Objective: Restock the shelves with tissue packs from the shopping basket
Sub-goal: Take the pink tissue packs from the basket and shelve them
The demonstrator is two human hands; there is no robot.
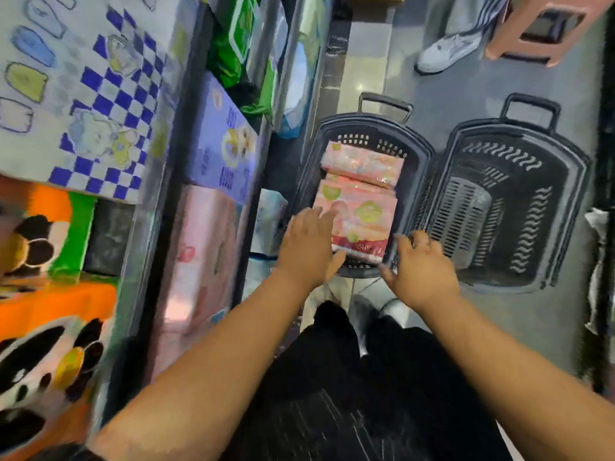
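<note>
A dark shopping basket (416, 168) stands on the floor by the shelves and holds two pink tissue packs: a near one (362, 211) and a far one (362, 163). My left hand (307, 247) hovers over the near pack's left edge, fingers spread, holding nothing. Over the basket's near right rim, my right hand (421, 267) is also open with fingers apart. The shelves (159, 207) on the left carry a pink tissue pack (196, 261), a purple pack (226, 141) and a blue checkered pack (86, 91).
A second dark basket (512, 207), with nothing in it, stands right of the first. Green packs (233, 44) sit on a farther shelf. Another person's white shoe (446, 51) and a pink stool (545, 28) are at the far end of the aisle. My dark trousers (349, 377) fill the bottom centre.
</note>
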